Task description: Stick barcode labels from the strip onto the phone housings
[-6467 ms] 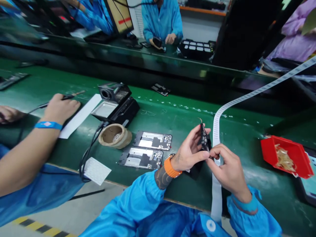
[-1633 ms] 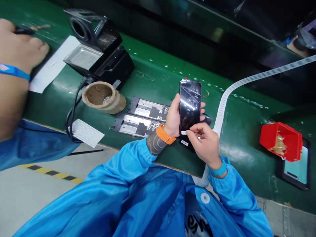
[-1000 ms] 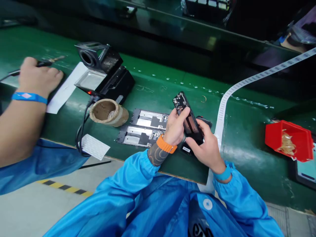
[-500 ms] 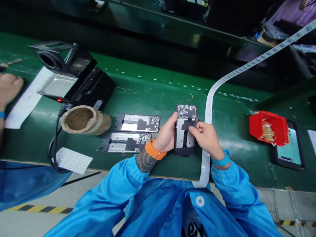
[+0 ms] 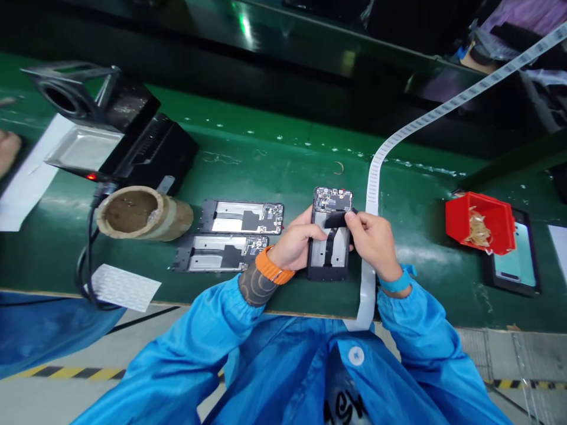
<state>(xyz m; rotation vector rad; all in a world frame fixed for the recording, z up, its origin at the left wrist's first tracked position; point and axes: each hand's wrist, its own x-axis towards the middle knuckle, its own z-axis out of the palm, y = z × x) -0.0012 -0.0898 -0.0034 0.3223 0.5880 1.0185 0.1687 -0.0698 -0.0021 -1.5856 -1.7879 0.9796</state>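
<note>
An opened phone (image 5: 316,268) is upright between my hands above the bench, its back off, showing a circuit board at the top and a bare silvery bay below. My left hand (image 5: 295,242) grips it from the left, thumb lying over the bay. A black flap (image 5: 334,220) crosses the phone just under the board. My right hand (image 5: 374,239) is closed at the right edge, its thumb on the flap's right end; its fingertips are partly hidden. Left of my hands lie two similar opened phones, an upper one (image 5: 228,219) and a lower one (image 5: 206,260).
A strip of printed labels (image 5: 374,183) runs beside my right hand. A red bin (image 5: 456,221) with rubber bands overlaps a dark-framed phone (image 5: 527,254). Leftward are a cardboard tube (image 5: 177,218), a black device (image 5: 163,147), a label sheet (image 5: 126,287) and another person's hand (image 5: 7,150).
My left thumb has moved from the phone's side onto its bay. My right thumb has shifted up to the flap, which now looks narrower and raised. The view has shifted slightly.
</note>
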